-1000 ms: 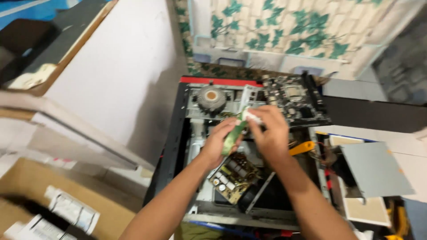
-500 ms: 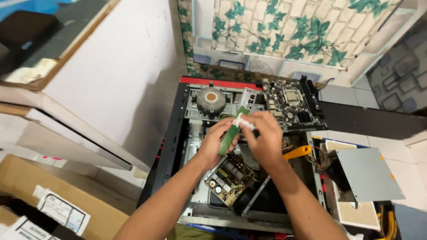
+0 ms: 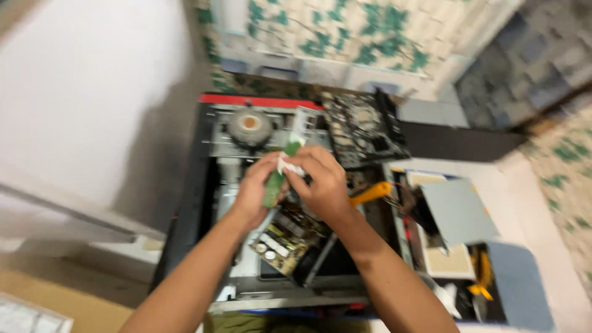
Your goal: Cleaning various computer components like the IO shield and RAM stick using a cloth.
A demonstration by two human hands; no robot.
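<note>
A blurred white panel (image 3: pixel 80 105) leans at nine o'clock. At centre, above an open black metal computer case (image 3: pixel 188 203), the left hand (image 3: pixel 256 191) fingers grasp a slim green memory stick (image 3: pixel 275 179). The right hand (image 3: pixel 320 182) pinches a white cloth (image 3: pixel 288 165) against it. An orange-handled screwdriver (image 3: pixel 370 193) lies at three o'clock.

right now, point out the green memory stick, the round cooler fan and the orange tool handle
green memory stick (image 3: pixel 274 182), head view, on the lower green board between both hands
round cooler fan (image 3: pixel 249 124), head view, on its copper-coloured hub
orange tool handle (image 3: pixel 371 193), head view, on the middle of the handle, right of the right hand
</note>
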